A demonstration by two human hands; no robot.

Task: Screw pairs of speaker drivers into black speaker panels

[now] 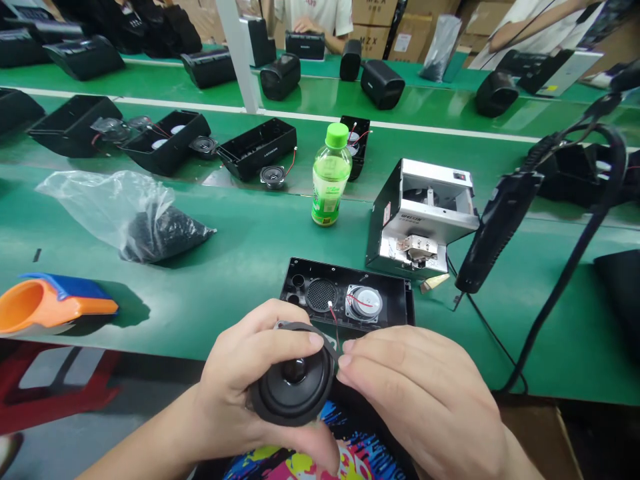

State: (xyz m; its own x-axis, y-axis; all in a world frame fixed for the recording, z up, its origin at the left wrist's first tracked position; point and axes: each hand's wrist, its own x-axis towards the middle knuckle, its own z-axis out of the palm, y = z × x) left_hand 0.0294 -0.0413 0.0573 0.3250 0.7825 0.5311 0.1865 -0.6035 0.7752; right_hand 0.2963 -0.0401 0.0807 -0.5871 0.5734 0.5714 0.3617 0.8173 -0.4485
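A round black speaker driver (293, 380) faces up in my left hand (250, 367), thumb across its top rim and fingers wrapped beneath. Around the cone lies a black gasket ring (327, 353), and bits of the metal frame show beside it. My right hand (420, 393) is closed, its thumb and fingertips pinching at the ring's right edge; the exact contact is partly hidden. Just beyond both hands rests an open black speaker housing (395, 300). Inside it, a second driver (365, 303) sits next to a round grille, and a red-white wire runs toward my hands.
A silver-black machine (425, 220) stands behind the housing, with a hanging black power screwdriver (495, 227) to its right. Left are a green-capped bottle (331, 177), a plastic bag (150, 220) and an orange tape dispenser (55, 303). More speaker housings line the back; people work across.
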